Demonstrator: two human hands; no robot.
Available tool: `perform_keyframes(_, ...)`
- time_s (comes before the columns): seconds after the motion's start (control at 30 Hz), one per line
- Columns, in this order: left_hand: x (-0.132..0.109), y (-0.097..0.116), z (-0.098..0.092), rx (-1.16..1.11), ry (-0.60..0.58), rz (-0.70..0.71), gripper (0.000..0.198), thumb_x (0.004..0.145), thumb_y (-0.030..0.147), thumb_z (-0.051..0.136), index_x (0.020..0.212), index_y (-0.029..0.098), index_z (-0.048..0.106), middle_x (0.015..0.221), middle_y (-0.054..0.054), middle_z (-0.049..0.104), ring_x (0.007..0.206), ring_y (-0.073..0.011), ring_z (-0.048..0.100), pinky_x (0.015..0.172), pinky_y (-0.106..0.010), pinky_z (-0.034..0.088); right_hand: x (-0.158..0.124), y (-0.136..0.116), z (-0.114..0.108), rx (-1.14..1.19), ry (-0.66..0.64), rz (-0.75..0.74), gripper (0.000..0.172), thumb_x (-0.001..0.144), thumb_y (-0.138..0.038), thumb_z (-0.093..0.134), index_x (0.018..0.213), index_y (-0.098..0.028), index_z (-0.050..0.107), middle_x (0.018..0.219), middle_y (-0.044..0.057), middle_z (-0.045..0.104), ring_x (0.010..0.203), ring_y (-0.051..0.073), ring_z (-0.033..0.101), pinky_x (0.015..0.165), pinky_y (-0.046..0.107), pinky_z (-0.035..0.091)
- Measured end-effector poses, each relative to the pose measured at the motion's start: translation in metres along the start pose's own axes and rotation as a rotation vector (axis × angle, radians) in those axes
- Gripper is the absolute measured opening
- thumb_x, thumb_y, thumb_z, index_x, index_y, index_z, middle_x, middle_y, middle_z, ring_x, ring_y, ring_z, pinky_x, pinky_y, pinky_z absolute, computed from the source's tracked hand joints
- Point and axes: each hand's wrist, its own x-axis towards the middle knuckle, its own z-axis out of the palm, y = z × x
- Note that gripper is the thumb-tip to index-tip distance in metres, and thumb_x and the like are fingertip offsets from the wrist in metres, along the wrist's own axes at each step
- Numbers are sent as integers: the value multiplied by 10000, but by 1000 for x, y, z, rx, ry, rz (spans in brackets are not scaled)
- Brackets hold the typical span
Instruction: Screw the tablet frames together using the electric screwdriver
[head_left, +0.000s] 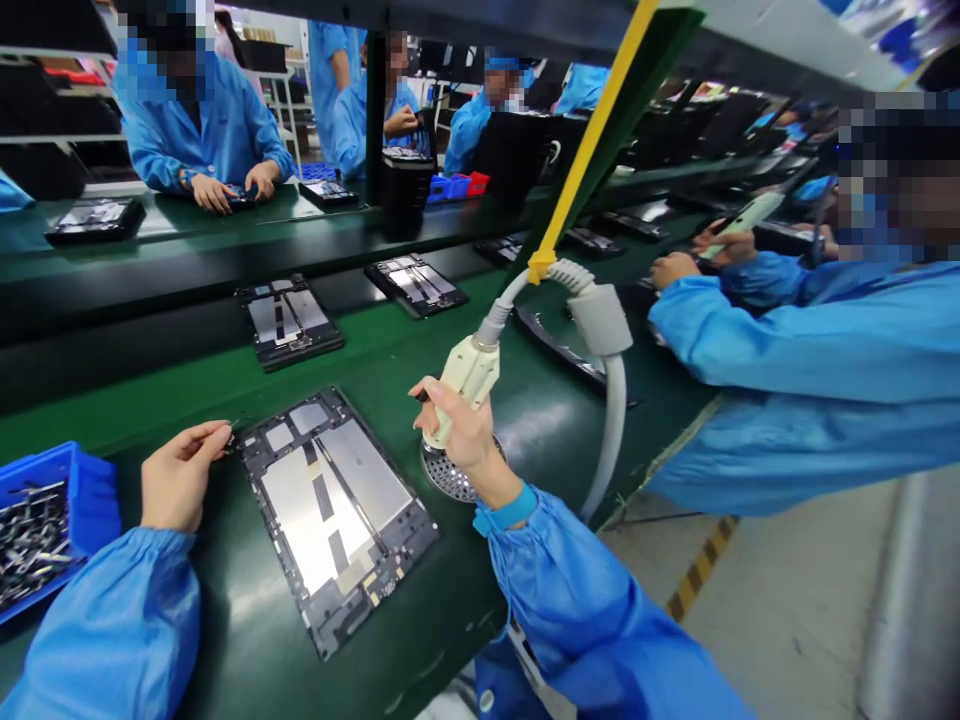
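Note:
An opened tablet (360, 460) lies face down on the green bench, its silver battery and black ribbon strips showing. By its top left corner my left hand (180, 475) is closed in a pinch on a small dark part, too small to name. In my right hand (461, 425) is a pale electric screwdriver (471, 370), its grey cable rising from the top end. The driver's tip points down over a round perforated metal plate (450, 474) and is hidden. To the left stands a blue bin (94, 500) of small metal and black parts (34, 540).
More opened tablets (292, 320) lie along the line behind. A yellow strap (592, 140) suspends the cable (616, 420), which loops down right of my hand. A co-worker's blue sleeve (795, 325) is close on the right. Another person (202, 130) works across the bench.

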Motion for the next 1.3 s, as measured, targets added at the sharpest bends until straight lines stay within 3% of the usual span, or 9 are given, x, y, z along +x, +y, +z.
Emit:
perform_keyframes(0.13, 1, 0, -3, 117, -1, 78, 386, 625, 442, 814, 884, 163, 748, 876, -33, 738, 747, -164, 612, 802, -309, 513, 2, -2, 1, 6, 29, 15, 408, 712, -494, 803, 501, -225, 579, 391, -20, 468, 511, 178, 585, 533, 312, 576)
perform_keyframes(0.3, -30, 32, 12, 209, -146, 282, 412, 707, 527, 762, 950, 199, 708, 848, -68, 759, 736, -217, 668, 668, -303, 529, 5, -7, 0, 65, 41, 9, 399, 704, -499, 809, 524, -221, 586, 397, -16, 471, 557, 199, 623, 525, 306, 562)
perform_keyframes(0.4, -60, 54, 41, 267, -405, 352, 398, 765, 543, 742, 1012, 231, 764, 808, -64, 761, 671, -228, 675, 634, -318, 528, 7, -13, -3, 110, 50, 8, 385, 702, -506, 809, 548, -219, 605, 394, -29, 465, 514, 181, 594, 527, 308, 555)
perform_keyframes(0.5, -85, 63, 82, 367, -705, 447, 274, 848, 499, 695, 879, 256, 819, 868, -78, 790, 759, -250, 723, 728, -341, 545, 8, -20, -7, 146, 52, 4, 374, 700, -523, 808, 589, -208, 640, 382, -46, 452, 434, 147, 526, 497, 297, 531)
perform_keyframes(0.6, -101, 63, 123, 508, -871, 561, 204, 899, 359, 659, 867, 252, 830, 879, -68, 794, 807, -244, 726, 784, -344, 522, 7, -25, -8, 184, 48, 1, 376, 704, -539, 803, 643, -189, 679, 379, -64, 450, 359, 106, 433, 466, 286, 502)
perform_keyframes(0.77, -116, 57, 159, 600, -944, 637, 141, 909, 272, 688, 940, 235, 820, 892, -63, 778, 821, -236, 710, 766, -322, 511, 5, -28, -5, 237, 72, 13, 382, 678, -530, 817, 615, -198, 637, 378, -71, 445, 370, 98, 417, 478, 282, 501)
perform_keyframes(0.97, -111, 54, 168, 621, -991, 699, 185, 941, 185, 614, 921, 229, 793, 993, -67, 778, 942, -243, 724, 879, -326, 532, 8, -29, -7, 220, 80, 11, 404, 694, -525, 820, 596, -200, 601, 404, -62, 467, 369, 99, 438, 402, 261, 400)
perform_keyframes(1.17, -109, 58, 178, 820, -1044, 704, 192, 954, 161, 617, 917, 207, 800, 1082, -84, 759, 1075, -258, 705, 984, -346, 523, 10, -32, -13, 213, 87, -46, 433, 712, -486, 812, 497, -219, 548, 389, -59, 436, 388, 99, 429, 445, 275, 459)
perform_keyframes(1.3, -110, 58, 181, 781, -1015, 682, 130, 888, 130, 714, 867, 209, 816, 993, -57, 764, 963, -232, 710, 928, -330, 535, 8, -30, -14, 185, 63, -55, 456, 734, -495, 803, 484, -220, 539, 397, -46, 447, 395, 100, 426, 421, 265, 421)
